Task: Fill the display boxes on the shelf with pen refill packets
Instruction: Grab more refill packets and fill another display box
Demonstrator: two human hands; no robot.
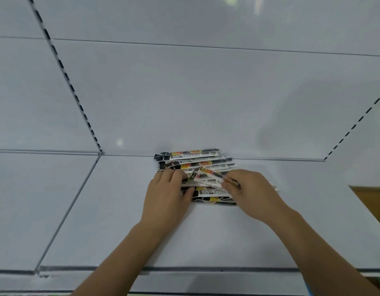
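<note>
A loose pile of long pen refill packets [195, 161], black, white and yellow, lies on the white shelf board [125, 221] against the back panel. My left hand [167, 193] lies on the pile's left end, fingers curled round the packets there, thumb pressed on a lower packet. My right hand [251, 189] pinches one packet [208, 175] at its right end; that packet is lifted and tilted above the pile. No display box shows in the head view.
The white back panel [206, 92] rises behind the pile, with slotted uprights at left [65, 75] and right [355, 124]. A seam [67, 212] divides this shelf board from the one on the left. A brown surface [372, 199] shows past the right edge.
</note>
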